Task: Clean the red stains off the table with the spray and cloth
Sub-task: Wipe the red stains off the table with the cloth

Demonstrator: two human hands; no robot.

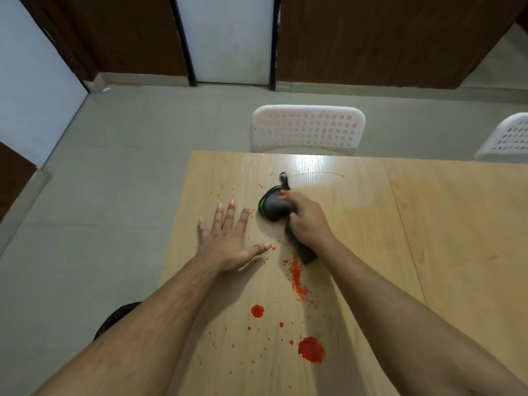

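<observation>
Right hand grips a bunched dark cloth, fingers curled round it, pressed to the table toward its far edge. Left hand rests flat, fingers spread, close to the left edge. Red stains lie scattered toward the near edge. White chair behind the far edge.
</observation>
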